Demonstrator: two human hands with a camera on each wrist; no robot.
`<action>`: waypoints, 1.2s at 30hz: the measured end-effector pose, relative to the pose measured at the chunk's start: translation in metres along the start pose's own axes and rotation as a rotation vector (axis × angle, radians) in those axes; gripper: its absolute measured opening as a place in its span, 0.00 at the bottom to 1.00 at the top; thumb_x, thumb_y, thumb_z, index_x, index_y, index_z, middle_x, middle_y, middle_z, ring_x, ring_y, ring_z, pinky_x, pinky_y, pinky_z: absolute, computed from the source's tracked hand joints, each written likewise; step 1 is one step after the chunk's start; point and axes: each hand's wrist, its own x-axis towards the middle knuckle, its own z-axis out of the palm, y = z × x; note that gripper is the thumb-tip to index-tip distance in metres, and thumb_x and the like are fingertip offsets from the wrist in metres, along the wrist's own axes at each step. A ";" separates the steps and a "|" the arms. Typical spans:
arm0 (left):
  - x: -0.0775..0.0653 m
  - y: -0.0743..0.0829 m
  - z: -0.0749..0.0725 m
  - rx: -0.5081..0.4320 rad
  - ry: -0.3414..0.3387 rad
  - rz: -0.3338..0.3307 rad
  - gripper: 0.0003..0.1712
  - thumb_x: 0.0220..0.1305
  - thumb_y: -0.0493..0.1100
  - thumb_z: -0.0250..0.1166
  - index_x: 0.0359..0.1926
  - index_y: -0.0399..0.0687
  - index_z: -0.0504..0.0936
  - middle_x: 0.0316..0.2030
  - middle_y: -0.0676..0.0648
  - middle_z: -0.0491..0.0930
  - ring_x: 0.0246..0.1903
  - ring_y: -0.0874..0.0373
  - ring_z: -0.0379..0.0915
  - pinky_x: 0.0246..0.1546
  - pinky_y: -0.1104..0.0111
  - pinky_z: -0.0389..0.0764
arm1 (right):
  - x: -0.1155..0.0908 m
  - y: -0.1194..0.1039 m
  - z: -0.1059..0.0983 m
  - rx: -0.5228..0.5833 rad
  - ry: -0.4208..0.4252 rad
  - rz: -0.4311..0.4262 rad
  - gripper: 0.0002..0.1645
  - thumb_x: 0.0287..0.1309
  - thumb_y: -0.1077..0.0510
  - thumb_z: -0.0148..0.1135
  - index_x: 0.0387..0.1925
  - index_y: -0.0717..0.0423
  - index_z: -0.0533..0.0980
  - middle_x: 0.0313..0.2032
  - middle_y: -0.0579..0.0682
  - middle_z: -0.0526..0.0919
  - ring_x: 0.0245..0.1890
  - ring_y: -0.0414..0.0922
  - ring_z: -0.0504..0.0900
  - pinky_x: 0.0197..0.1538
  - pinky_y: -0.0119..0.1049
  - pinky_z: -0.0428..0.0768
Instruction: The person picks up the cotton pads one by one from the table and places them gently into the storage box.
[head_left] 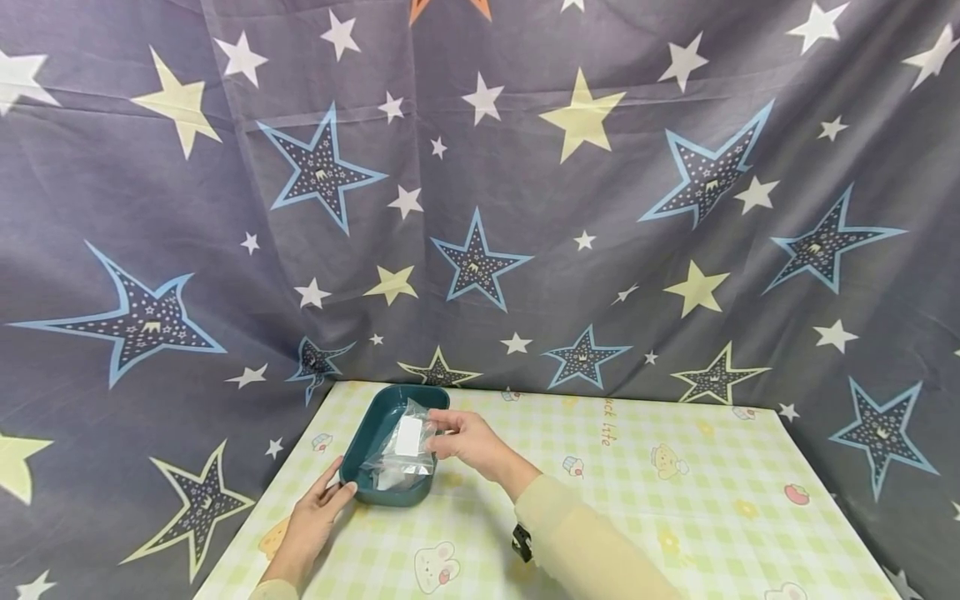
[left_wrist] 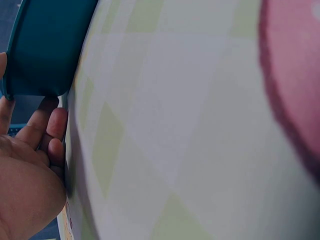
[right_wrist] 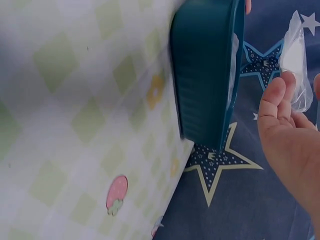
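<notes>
A dark teal plastic box (head_left: 393, 497), open at the top, stands on the table's far left part. My left hand (head_left: 313, 510) grips its near left corner, and in the left wrist view its fingers (left_wrist: 37, 122) lie against the end wall. Above the box, my right hand (head_left: 474, 446) pinches a clear plastic bag (head_left: 411, 440) with a white rectangle on it. The right wrist view shows this bag (right_wrist: 295, 65) raised apart from the box's rim. More clear plastic (right_wrist: 233, 70) shows inside the box; what it contains cannot be made out.
A green and white checked tablecloth (head_left: 600, 500) with cartoon prints covers the table. Behind and beside it hangs a dark grey curtain (head_left: 510, 333) with stars, meeting the table's back edge. A black strap (head_left: 522, 542) is on the right sleeve.
</notes>
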 end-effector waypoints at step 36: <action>-0.004 0.002 0.000 -0.001 0.012 0.017 0.46 0.75 0.59 0.67 0.86 0.65 0.57 0.81 0.28 0.59 0.82 0.36 0.54 0.82 0.45 0.61 | -0.006 0.020 0.027 -0.219 -0.053 0.030 0.52 0.63 0.57 0.70 0.84 0.53 0.59 0.82 0.59 0.64 0.51 0.47 0.85 0.60 0.43 0.84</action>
